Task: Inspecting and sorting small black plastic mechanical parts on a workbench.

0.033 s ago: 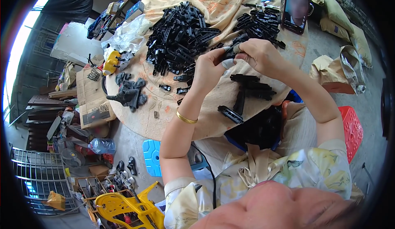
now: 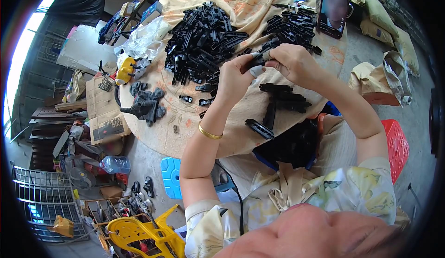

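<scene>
Black plastic is what both hands are busy with: a small, slim clip (image 2: pixel 257 59) held above the round worktop (image 2: pixel 241 132), between the big heap of like parts (image 2: pixel 201 44) and the smaller heap (image 2: pixel 292 28) near the phone (image 2: pixel 333 9). The left hand (image 2: pixel 234 79) has its fingers closed on the clip from below, and the right hand (image 2: pixel 294 63) pinches its far end, fingertips almost meeting the left's. Such a piece looks light and stiff, moulded hard rather than soft, likely a bit smooth, so a firm pinch on the flat sides near each end seems the surest hold; thin tabs might snap if bent. A few joined pieces (image 2: pixel 282 98) lie on the cloth just below the hands.
</scene>
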Available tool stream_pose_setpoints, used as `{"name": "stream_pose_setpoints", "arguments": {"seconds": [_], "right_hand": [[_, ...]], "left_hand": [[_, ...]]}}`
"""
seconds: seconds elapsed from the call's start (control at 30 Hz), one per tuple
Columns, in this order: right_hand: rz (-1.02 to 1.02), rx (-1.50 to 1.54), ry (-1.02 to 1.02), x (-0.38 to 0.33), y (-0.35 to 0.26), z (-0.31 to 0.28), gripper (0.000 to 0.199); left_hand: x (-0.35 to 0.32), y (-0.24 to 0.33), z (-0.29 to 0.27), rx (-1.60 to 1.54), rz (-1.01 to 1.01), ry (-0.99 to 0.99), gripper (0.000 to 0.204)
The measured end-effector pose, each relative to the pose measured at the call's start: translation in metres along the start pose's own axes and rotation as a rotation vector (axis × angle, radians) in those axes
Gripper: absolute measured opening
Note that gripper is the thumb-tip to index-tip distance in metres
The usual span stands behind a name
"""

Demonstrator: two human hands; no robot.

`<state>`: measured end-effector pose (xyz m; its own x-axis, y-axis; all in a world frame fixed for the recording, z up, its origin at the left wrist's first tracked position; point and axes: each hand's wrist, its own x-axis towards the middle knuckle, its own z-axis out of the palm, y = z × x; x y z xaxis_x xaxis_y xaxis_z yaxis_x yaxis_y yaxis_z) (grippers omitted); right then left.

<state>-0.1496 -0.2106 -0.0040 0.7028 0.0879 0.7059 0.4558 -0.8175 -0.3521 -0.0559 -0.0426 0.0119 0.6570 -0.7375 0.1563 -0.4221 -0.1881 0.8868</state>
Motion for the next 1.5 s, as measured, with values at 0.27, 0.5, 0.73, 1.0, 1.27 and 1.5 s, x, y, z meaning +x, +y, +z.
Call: {"name": "stream_pose_setpoints", "arguments": {"seconds": [0.27,0.5,0.73,1.0,1.27,1.5], "right_hand": [[-0.083,-0.049,-0.039,0.003,0.012,-0.012,0.044],[0.015,0.06,-0.094,0.0,0.003,-0.016,0.03],[0.052,0.094,-0.099,-0.008,0.007,-0.015,0.025],[0.243,0.191,-0.577,-0.006,0.006,-0.025,0.033],[0.369,0.49,-1.013,0.019,0.016,-0.025,0.037],[0.099,-0.421,-0.326,0.026,0.047,0.042,0.018]], "left_hand": [[-0.003,0.003,0.0,0.189,0.244,0.029,0.026],[-0.003,0.006,-0.001,0.378,0.492,0.069,0.025],[0.004,-0.01,0.002,0.153,0.305,-0.042,0.025],[0.007,-0.018,-0.009,0.313,0.35,-0.3,0.032],[0.09,-0.038,-0.051,0.615,0.231,0.21,0.024],[0.132,-0.045,-0.014,1.252,0.088,-0.069,0.019]]}}
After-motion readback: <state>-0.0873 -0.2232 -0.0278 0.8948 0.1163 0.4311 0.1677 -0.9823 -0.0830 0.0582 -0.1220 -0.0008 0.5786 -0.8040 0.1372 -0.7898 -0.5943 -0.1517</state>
